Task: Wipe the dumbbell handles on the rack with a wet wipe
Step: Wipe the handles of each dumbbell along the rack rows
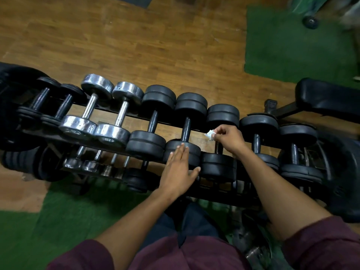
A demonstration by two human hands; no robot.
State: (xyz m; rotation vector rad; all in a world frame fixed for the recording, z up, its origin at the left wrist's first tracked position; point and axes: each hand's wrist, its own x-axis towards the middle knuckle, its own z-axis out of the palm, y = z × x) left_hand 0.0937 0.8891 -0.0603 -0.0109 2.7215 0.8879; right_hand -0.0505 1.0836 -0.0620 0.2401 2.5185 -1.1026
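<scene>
A black dumbbell rack (109, 110) carries a row of dumbbells, two chrome ones on the left and several black ones to the right. My left hand (179, 168) rests flat, fingers straight, on the near weight of a black dumbbell whose bare handle (186, 129) shows just above it. My right hand (228, 138) pinches a crumpled white wet wipe (210, 134) and hovers over the handle of the neighbouring dumbbell (219, 148), most of which the hand hides. The chrome dumbbell handles (121, 114) lie further left.
A lower tier holds small chrome dumbbells (91, 162). A black padded bench (327, 98) stands at the right, past the rack's end. Wooden floor lies behind the rack, green mats (292, 45) at far right and under my feet. A loose weight (310, 21) sits top right.
</scene>
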